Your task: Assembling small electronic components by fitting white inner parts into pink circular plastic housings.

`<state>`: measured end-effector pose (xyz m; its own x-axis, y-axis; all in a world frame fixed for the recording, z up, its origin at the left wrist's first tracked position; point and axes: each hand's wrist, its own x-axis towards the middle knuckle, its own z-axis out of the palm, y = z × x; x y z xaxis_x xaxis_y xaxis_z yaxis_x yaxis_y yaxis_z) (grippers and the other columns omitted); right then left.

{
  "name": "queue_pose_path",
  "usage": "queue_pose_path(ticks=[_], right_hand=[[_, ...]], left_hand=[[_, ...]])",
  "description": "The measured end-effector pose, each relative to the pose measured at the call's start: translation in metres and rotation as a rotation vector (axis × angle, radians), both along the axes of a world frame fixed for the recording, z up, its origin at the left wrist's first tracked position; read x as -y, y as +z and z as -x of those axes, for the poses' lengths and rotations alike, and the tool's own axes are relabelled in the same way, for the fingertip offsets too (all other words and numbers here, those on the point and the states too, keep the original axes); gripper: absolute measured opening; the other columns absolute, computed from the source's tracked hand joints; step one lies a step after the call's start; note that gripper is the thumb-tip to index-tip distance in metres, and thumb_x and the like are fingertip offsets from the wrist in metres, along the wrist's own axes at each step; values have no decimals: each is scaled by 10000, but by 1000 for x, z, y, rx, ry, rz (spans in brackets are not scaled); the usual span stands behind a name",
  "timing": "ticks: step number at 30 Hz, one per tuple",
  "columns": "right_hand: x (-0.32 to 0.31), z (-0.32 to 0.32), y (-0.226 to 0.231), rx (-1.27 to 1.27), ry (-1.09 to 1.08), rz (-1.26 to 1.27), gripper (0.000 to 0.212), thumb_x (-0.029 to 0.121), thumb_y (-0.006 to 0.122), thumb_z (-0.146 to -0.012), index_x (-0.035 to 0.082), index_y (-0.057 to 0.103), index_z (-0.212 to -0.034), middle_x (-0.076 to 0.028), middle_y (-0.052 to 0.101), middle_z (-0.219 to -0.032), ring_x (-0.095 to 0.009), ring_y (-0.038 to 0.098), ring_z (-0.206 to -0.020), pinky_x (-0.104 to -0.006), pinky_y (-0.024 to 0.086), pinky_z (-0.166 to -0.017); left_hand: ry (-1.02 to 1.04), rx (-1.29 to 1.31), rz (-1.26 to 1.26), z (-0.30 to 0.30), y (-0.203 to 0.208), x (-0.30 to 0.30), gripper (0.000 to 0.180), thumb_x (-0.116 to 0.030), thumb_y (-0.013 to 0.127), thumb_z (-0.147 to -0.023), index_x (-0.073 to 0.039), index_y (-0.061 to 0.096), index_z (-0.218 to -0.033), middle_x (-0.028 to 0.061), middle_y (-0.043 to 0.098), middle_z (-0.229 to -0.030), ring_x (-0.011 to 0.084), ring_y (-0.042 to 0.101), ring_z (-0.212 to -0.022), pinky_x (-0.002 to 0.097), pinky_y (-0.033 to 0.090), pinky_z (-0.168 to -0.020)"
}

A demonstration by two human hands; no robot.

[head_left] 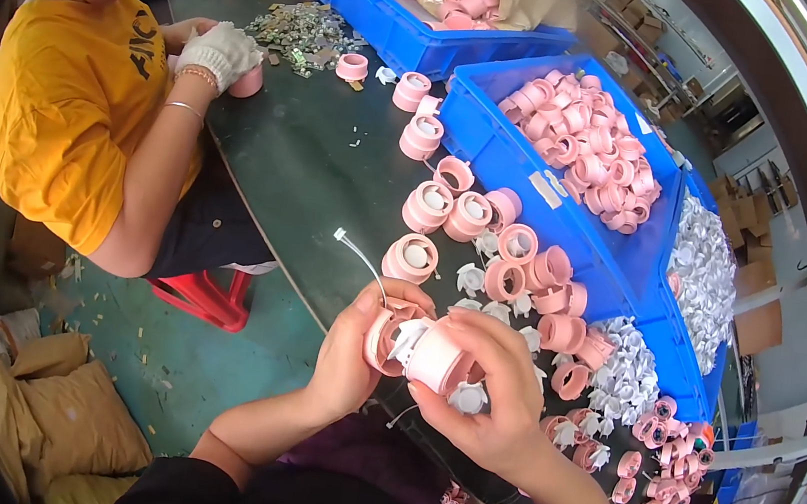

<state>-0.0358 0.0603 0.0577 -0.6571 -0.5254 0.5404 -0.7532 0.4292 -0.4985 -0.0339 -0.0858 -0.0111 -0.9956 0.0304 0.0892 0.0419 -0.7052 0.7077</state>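
Close to the table's near edge, my left hand (348,356) is closed round an open pink plastic housing (379,342). A thin white cable (363,254) with a small plug rises from beside its fingers. My right hand (504,390) grips a pink plastic ring (439,359) by its sides, tilted toward the housing. Between the two pink parts shows a white plastic piece (407,337); whether they touch there I cannot tell. Another white petal-shaped part (468,397) shows by my right thumb, held or lying below. Pink housings with white discs (411,257) stand just beyond my hands.
A blue bin (550,210) of pink rings (588,144) stands to the right, with white parts (709,269) beyond. Loose white parts (626,370) and wired pink pieces (668,476) lie at the right. Across the dark table (313,170), a co-worker's gloved hand (219,53) holds a pink part.
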Motion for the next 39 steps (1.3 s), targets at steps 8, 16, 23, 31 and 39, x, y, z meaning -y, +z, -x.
queue_pose_path(ticks=[8, 16, 23, 31, 39], right_hand=[[0, -23, 6, -49, -1, -19, 576, 79, 799, -661, -12, 531, -1163, -187, 549, -1165, -284, 581, -1021, -345, 487, -854], [-1, -24, 0, -74, -11, 22, 578, 87, 802, -661, -12, 535, -1164, -185, 555, -1170, -281, 597, -995, -336, 492, -840], [-1, -31, 4, -69, -10, 23, 563, 92, 801, -665, -13, 558, -1161, -183, 559, -1152, -268, 605, -962, -313, 506, -780], [1, -31, 0, -49, -27, 53, 511, 84, 787, -682, -7, 586, -1142, -166, 553, -1141, -270, 617, -960, -322, 547, -778], [-1, -29, -4, -94, -36, 74, 506, 91, 799, -667, 26, 609, -1131, -157, 544, -1160, -246, 602, -969, -288, 533, -746]], left_hand=[[-17, -87, 120, -18, 5, -1, 432, -318, 261, -990, 23, 498, -1113, 101, 578, -1021, 133, 556, -928, 259, 443, -828], [-39, -153, 200, -24, 12, 1, 404, -290, 264, -997, 21, 471, -1150, 101, 597, -1018, 132, 572, -915, 256, 454, -811], [31, -261, 272, -27, 14, 3, 390, -274, 256, -1001, 27, 445, -1160, 121, 587, -1034, 148, 575, -918, 264, 465, -802], [18, -349, 245, -23, 9, 3, 397, -293, 268, -1000, 27, 439, -1161, 144, 569, -1058, 157, 580, -907, 280, 480, -784], [16, -344, 239, -22, 10, 2, 395, -283, 274, -992, 37, 442, -1151, 155, 557, -1091, 177, 576, -948, 290, 474, -819]])
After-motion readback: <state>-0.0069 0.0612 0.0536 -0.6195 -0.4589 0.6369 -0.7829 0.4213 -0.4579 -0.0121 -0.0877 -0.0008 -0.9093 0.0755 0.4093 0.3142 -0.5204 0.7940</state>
